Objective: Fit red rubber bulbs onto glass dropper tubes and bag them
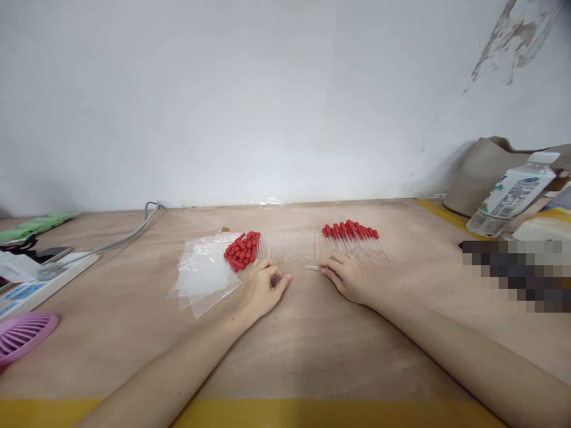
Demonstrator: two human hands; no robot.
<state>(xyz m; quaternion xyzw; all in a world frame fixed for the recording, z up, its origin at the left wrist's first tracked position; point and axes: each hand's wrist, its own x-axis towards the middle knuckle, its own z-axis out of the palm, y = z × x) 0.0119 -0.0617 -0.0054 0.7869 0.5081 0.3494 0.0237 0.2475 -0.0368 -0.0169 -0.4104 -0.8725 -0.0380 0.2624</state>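
My right hand [348, 278] pinches a clear glass dropper tube [313, 268], which points left just above the table. Behind that hand lies a row of droppers with red rubber bulbs [350, 229], their clear stems toward me. My left hand [264, 288] has curled fingers, with thumb and forefinger close together; whether anything is in them I cannot make out. Beside its fingertips is a heap of loose red rubber bulbs [242, 251]. Between the heap and the bulbed droppers, a row of bare clear tubes [291, 246] lies side by side.
Clear plastic zip bags [203, 279] overlap left of the bulbs. Farther left are a power strip [57, 282] with a grey cable [122, 239] and a pink fan [27, 336]. A plastic bottle [513, 193] leans near a grey-brown container [475, 172] at right. The wall [267, 107] bounds the table behind.
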